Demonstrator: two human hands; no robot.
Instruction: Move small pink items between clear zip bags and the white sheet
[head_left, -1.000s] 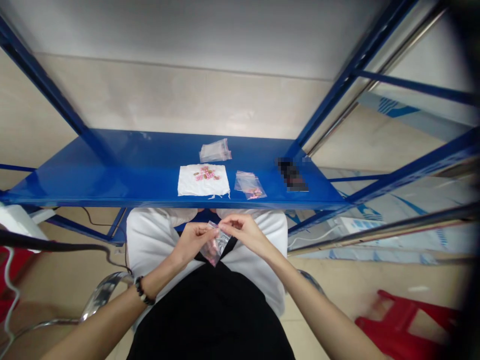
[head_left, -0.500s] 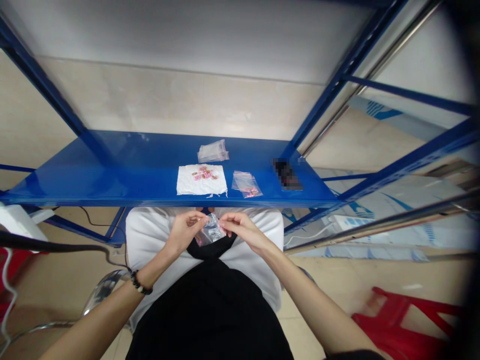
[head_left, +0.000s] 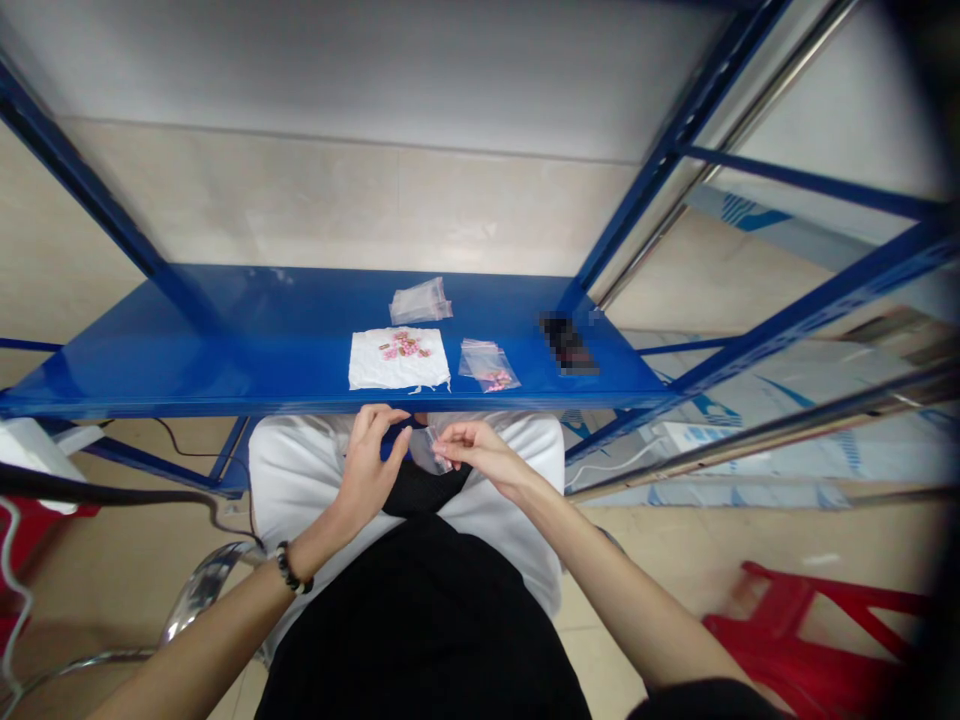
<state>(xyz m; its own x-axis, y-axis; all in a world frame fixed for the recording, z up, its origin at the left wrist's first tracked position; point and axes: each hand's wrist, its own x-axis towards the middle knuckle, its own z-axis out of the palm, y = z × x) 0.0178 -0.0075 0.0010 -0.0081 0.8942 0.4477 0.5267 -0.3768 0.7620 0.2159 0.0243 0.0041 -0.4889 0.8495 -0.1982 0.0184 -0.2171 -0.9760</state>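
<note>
My right hand pinches a small clear zip bag over my lap, just below the shelf's front edge. To the left of the bag, my left hand is open, thumb and fingers apart with nothing between them. On the shelf above lies a white cloth with a small heap of pink and brown pieces on it. Right of the cloth, overlapping clear zip bags hold pink pieces near their lower end. Behind the cloth rests a stack of flat clear bags.
The blue metal shelf spans the front, with blue uprights on both sides. A dark, pixelated object lies at its right end. A red stool stands at lower right, and a white box-like object is at far left.
My left hand has let go of the zip bag and moved slightly left, its fingers opening. The bag stays in my right hand. The whole view has shifted a little.
</note>
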